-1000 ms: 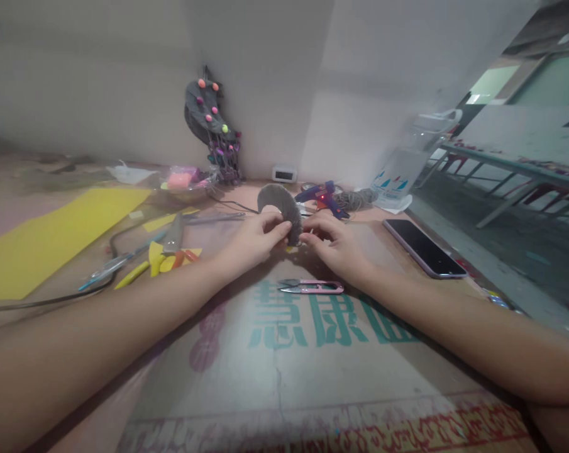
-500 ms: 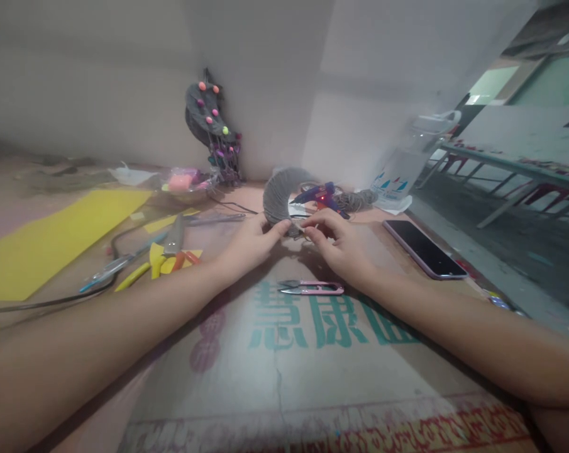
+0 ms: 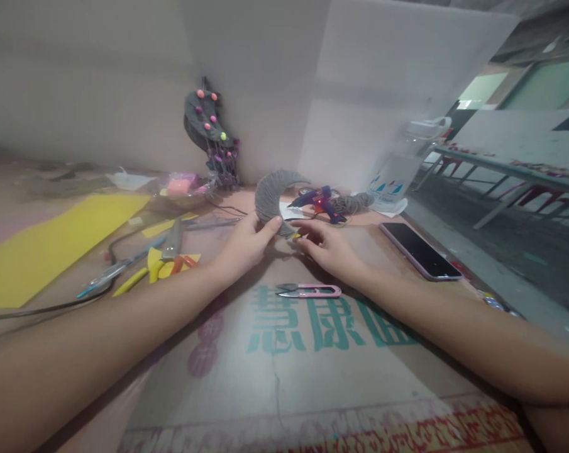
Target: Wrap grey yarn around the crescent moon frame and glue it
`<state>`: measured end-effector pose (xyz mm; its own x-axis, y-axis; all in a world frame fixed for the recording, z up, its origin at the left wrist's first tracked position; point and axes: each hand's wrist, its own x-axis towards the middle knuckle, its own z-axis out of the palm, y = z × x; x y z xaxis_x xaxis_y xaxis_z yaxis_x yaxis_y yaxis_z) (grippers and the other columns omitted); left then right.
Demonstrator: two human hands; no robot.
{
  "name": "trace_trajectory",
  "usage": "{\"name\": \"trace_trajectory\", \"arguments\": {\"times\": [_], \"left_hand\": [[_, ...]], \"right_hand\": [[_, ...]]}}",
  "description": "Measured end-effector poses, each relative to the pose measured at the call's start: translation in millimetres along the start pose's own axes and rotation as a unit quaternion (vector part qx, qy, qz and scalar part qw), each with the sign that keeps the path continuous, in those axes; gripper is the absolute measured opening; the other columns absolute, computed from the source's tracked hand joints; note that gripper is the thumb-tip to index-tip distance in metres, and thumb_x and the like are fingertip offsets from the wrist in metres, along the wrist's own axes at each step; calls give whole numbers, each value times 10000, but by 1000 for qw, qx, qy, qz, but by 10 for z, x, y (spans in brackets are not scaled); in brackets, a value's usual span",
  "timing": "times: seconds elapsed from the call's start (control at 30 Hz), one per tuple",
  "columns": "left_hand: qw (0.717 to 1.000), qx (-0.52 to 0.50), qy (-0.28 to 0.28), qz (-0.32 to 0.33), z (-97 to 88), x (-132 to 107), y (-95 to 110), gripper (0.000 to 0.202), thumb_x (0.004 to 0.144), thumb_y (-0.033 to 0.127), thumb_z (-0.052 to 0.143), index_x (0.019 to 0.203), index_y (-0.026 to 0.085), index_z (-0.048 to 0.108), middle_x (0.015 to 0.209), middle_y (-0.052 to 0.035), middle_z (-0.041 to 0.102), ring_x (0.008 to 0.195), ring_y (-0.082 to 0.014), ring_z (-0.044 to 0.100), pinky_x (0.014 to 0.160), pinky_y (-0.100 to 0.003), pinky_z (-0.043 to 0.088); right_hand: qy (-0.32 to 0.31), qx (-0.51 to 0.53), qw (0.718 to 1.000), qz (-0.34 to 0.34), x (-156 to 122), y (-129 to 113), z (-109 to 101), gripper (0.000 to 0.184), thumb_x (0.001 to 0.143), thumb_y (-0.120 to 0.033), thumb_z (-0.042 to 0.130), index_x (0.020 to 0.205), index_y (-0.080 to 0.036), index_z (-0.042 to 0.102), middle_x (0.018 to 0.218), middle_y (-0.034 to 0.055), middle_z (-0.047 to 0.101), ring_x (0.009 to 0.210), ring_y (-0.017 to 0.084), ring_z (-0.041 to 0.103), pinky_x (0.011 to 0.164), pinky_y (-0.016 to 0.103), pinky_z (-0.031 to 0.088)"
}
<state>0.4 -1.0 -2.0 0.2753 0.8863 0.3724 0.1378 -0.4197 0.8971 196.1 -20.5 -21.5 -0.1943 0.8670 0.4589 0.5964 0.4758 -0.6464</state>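
A crescent moon shape wrapped in grey yarn [image 3: 269,195] stands upright above the table, its open side to the right. My left hand [image 3: 249,242] is closed on its lower left part, the thumb lying across the front. At the lower tip, where a small yellow bit shows, my right hand [image 3: 324,245] pinches with thumb and index finger; any yarn end between them is too small to make out. Pink-handled thread snips [image 3: 319,290] lie on the table just below both hands. Behind the crescent rests a blue glue gun [image 3: 324,201] with a red light lit.
Grey yarn [image 3: 354,202], a water bottle [image 3: 392,170] and a phone [image 3: 420,250] are on the right. On the left lie yellow sheet [image 3: 77,242], pliers [image 3: 171,242] and a dark cable [image 3: 43,309]. A finished-looking grey crescent with coloured beads [image 3: 202,119] leans against the wall.
The crescent has turned so its face and open side show more clearly, and its yellow lower tip has come into sight. Both hands stay at its lower end. The view has shifted slightly.
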Motion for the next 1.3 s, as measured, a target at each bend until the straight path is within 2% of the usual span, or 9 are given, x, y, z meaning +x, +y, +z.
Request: {"name": "trace_trajectory", "arguments": {"times": [0.13,0.27,0.4,0.5,0.6,0.83,0.97,1.1,1.3], "left_hand": [[999,-17,7,-31,0,-4,3,202,871,327,598,726,191,561,631,23,537,626,-143,475,598,-247,381],[998,-42,23,-27,-6,13,-53,249,875,337,599,688,193,520,626,28,522,603,-129,452,580,-245,357],[998,-46,39,-20,-37,48,-177,276,912,392,567,733,189,517,647,29,519,614,-122,475,603,-245,378],[996,-56,58,-29,-56,70,-243,287,918,436,567,781,185,537,679,30,536,635,-117,498,628,-237,405],[992,-90,70,-46,-51,78,-231,268,912,426,583,805,183,543,678,34,542,630,-110,504,624,-225,418],[985,-143,73,-66,-5,59,-98,180,925,327,570,831,175,554,650,46,527,583,-92,495,590,-202,419],[987,-128,71,-62,-15,52,-126,189,930,325,568,811,179,553,659,40,539,601,-92,510,610,-202,429],[984,-146,71,-79,-19,55,-143,197,928,336,577,823,170,568,666,38,550,595,-87,530,618,-200,452],[966,-204,50,-152,16,43,-24,129,985,291,484,1033,179,528,718,18,657,531,-130,660,538,-231,498]], "right_hand": [[38,-16,999,25,9,-24,-54,165,892,-297,605,868,-190,729,826,31,728,763,182,642,714,305,493],[64,-31,997,15,-30,-83,-106,227,923,-360,579,900,-198,736,774,16,704,696,167,608,657,285,468],[-8,-53,998,-13,-25,-239,-228,271,952,-367,552,1044,-209,752,855,37,736,727,169,635,667,285,471],[-121,-63,990,45,62,-315,-435,457,1008,-483,415,1141,-186,735,669,22,685,590,160,601,579,281,443],[-192,-134,969,72,183,-266,-736,479,992,-538,432,1154,-207,738,927,54,767,593,149,612,601,297,457],[-151,-278,948,42,334,14,-1339,246,868,-411,635,986,-256,784,961,42,778,844,250,701,691,336,487],[-208,-286,933,68,287,129,-1256,274,837,-373,664,1059,-244,760,989,44,761,811,224,693,671,315,480],[-235,-325,916,-15,207,264,-1014,280,828,-323,676,1098,-271,729,1213,51,676,893,211,668,730,303,447],[-218,-310,925,37,201,324,-932,164,915,-272,521,964,-222,669,923,46,697,761,182,628,671,280,404]]}}
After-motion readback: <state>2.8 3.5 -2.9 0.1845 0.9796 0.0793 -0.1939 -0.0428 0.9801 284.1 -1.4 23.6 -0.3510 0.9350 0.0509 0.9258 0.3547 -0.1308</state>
